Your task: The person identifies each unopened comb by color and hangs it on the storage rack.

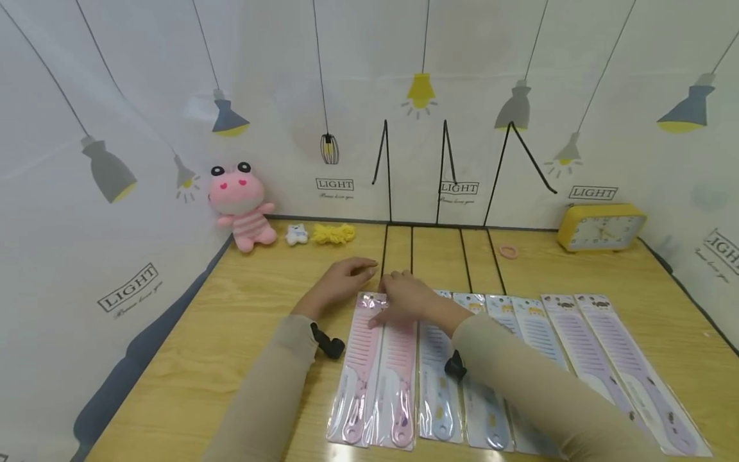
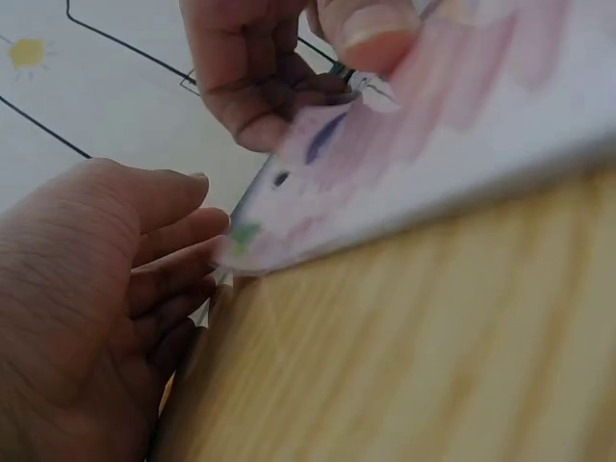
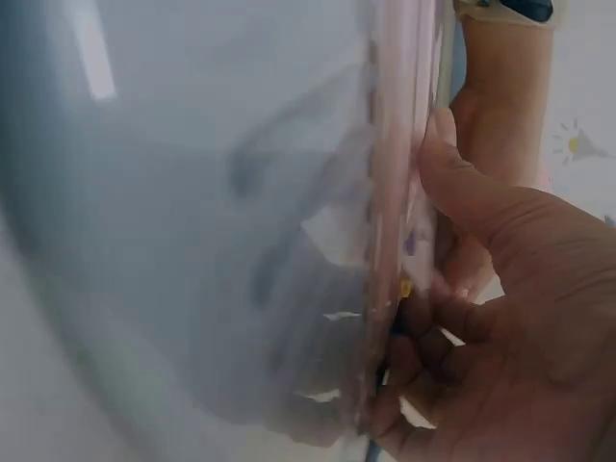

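Several packaged combs lie side by side on the wooden table: a left pink comb, a second pink comb, light blue combs and purple combs. My right hand is at the top end of the pink packs, thumb over the left pink one and fingers curled at its top edge. Beside the pack's top left corner is my left hand; in the left wrist view its nearly straight fingers reach that corner. My right forearm covers parts of the blue packs.
Black wire stands rise at the back of the table. A pink plush toy, a small white figure, a yellow yarn bundle, a pink ring and a yellow clock are along the back.
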Tool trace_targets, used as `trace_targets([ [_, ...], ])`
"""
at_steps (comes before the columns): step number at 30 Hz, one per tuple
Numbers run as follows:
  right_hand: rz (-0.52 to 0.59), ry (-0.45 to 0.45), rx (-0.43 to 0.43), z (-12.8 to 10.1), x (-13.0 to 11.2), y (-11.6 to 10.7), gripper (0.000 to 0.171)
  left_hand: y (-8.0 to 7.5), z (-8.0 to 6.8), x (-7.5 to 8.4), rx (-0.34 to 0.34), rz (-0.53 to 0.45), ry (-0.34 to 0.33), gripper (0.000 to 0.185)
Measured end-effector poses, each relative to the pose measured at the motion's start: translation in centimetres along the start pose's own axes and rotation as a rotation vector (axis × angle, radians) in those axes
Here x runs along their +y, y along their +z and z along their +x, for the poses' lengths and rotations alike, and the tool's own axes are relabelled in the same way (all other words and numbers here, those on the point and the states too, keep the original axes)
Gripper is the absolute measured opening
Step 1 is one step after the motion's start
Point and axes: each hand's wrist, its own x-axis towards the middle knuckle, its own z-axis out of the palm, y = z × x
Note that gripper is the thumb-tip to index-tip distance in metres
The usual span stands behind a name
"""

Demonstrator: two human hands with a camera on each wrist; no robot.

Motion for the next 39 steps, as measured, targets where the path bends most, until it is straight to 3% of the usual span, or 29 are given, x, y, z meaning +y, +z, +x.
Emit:
trace_targets([
  [8,0.444,-0.053,0.078,0.0,1.6,-1.6,0.016,-0.3,0.1,-0.7,0.044,-0.062,-0.058,0.038],
  [12,0.669,-0.077,0.135,-0.5,1.9,-3.5,0.014,-0.8,0.2,-1.2,0.093,-0.181,-0.101,0.04],
  [15,0.897,-0.084,0.168,-1.1,2.1,-5.0,0.019,-1.0,0.3,-1.5,0.134,-0.228,-0.098,0.044],
  [19,1.23,-0.123,0.268,-2.4,2.2,-7.1,0.023,-0.5,0.5,-1.7,0.118,-0.16,-0.043,0.049],
  [23,1.549,-0.234,0.437,-4.1,1.2,-9.8,0.013,0.5,0.6,-1.4,0.073,-0.03,0.022,0.048],
  [26,1.677,-0.347,0.608,-4.7,0.0,-11.6,0.009,1.1,0.5,-1.2,0.056,0.07,0.053,0.05],
  [28,1.63,-0.388,0.752,-4.5,-0.5,-12.6,0.011,1.4,0.4,-1.0,0.039,0.14,0.07,0.055],
  [32,1.297,-0.364,1.003,-3.3,-1.1,-13.6,0.014,1.8,0.2,-0.5,0.011,0.244,0.111,0.063],
  [35,1.021,-0.317,1.109,-2.9,-2.0,-13.6,0.014,1.9,0.0,-0.1,0.005,0.267,0.106,0.066],
  [39,0.843,-0.364,1.203,-3.2,-3.5,-13.8,0.009,2.0,-0.2,0.2,-0.002,0.29,0.099,0.069],
])
